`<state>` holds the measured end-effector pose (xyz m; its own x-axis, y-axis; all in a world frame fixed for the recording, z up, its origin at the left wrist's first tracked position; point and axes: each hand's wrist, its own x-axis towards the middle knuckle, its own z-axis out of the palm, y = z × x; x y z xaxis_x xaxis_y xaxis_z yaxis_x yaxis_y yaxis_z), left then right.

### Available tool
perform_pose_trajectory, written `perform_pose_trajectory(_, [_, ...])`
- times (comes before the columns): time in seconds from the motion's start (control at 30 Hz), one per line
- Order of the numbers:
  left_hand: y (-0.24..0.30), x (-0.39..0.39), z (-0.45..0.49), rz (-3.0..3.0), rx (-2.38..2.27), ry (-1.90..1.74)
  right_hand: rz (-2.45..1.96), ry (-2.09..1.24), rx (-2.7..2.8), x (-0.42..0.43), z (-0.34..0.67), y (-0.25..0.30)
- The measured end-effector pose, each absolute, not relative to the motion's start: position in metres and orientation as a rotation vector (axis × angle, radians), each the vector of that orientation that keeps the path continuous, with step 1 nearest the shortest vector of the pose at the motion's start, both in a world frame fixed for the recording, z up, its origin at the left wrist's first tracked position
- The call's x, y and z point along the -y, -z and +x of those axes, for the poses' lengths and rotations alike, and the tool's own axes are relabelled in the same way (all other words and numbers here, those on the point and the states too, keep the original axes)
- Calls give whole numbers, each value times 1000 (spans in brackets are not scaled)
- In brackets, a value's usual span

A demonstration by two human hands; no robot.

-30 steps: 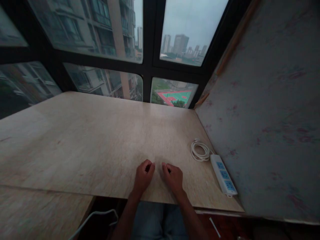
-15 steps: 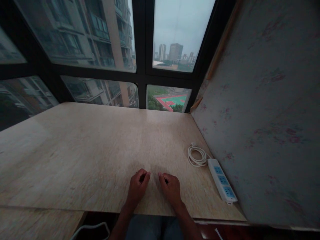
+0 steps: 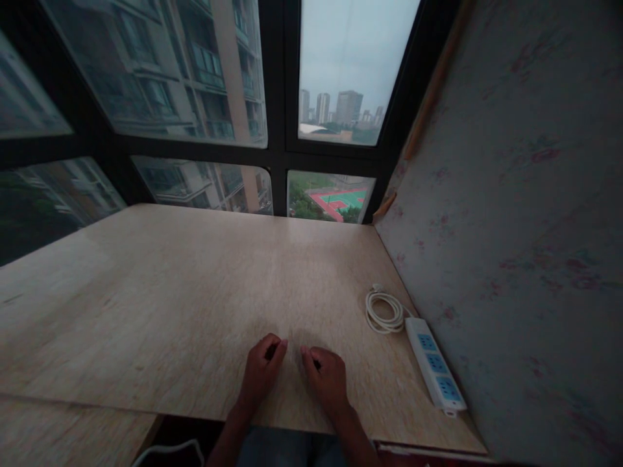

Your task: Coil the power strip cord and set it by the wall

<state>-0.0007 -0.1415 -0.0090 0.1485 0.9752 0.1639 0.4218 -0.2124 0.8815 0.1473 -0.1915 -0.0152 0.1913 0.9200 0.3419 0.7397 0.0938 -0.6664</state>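
Note:
My left hand (image 3: 261,366) rests near the front edge of a beige, marble-patterned tabletop (image 3: 185,292), its fingers curled into a loose fist with the thumb on top. Facing it across a small gap, my right hand (image 3: 327,376) is curled the same way. Neither fist shows anything inside it. To the right of my right hand lies a white power strip (image 3: 435,366) with blue socket faces. Its white cord (image 3: 384,311) is coiled on the tabletop just behind it.
Dark-framed windows (image 3: 277,155) rise behind the tabletop, with buildings and a sports court outside. A wall with flowered paper (image 3: 511,227) closes off the right side. At the lower left, a bent white tube or bar (image 3: 170,447) shows below the tabletop edge.
The view has tilted slightly, so the tabletop and power strip sit a little lower. Both hands have shifted slightly left and stay curled.

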Motion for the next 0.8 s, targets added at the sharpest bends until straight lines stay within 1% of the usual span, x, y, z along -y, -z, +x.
perform_pose_trajectory(0.8, [3, 141, -1, 1693, -1356, -1011, -1739, -375, 1531, 189, 148, 14])
